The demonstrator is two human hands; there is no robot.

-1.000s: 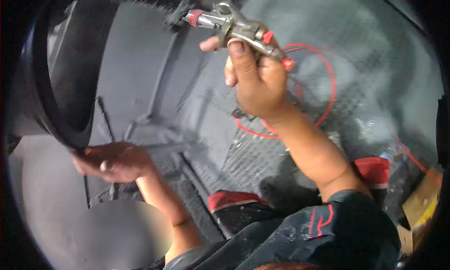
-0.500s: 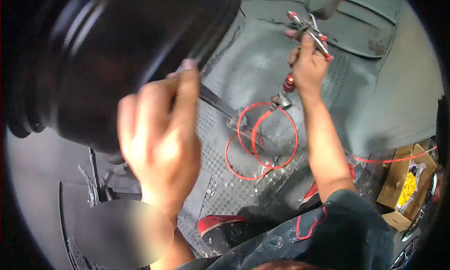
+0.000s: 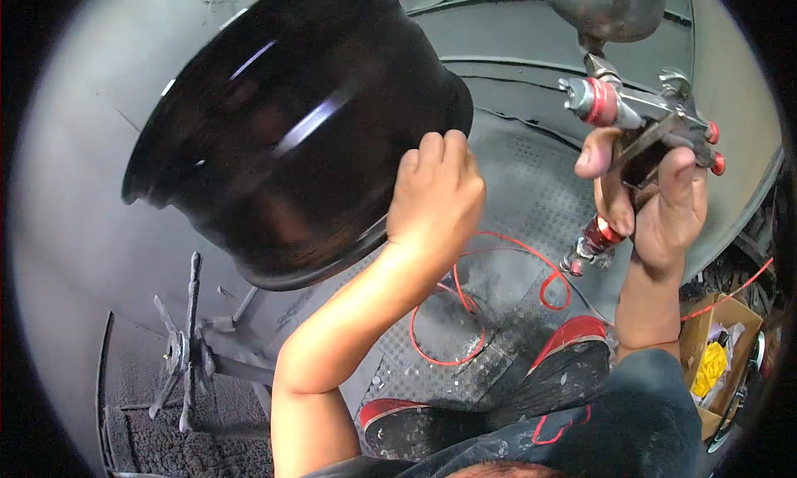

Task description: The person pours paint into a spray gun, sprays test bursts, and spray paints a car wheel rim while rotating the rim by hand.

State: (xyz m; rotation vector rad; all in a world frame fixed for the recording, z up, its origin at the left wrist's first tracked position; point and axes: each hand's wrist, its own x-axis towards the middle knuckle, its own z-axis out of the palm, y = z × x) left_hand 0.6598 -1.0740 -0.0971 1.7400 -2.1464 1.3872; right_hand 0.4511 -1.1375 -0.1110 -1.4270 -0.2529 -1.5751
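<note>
Wheel (image 3: 274, 171), black and glossy, filled the upper left of the view, tilted, with its broad barrel facing the person and the floor (image 3: 531, 187) well below it. The person's left hand (image 3: 436, 192) was at its lower right lip, fingers curled around the edge, their tips out of sight behind it. The right hand (image 3: 660, 192) held a metal spray gun (image 3: 656, 117) upright, fingers and thumb wrapped around the handle and one finger reaching forward near the trigger. A cup (image 3: 610, 9) sat on top of the gun. A red hose (image 3: 448, 363) lay in loops on the floor between the two, and a dark stand (image 3: 189, 353) with thin arms stood at lower left, apart from the wheel.

The wheel looked rigid and probably heavy for one hand, its weight likely to swing it about the gripped edge. What else bore it, if anything, could not be seen. Its smooth barrel offered little purchase and would likely be slippery, and the shiny finish seemed easy to mark; the lip was the better hold. The gun appeared stiff and top-heavy because of the cup, so the handle, low and firmly wrapped, was the place to grasp it.
</note>
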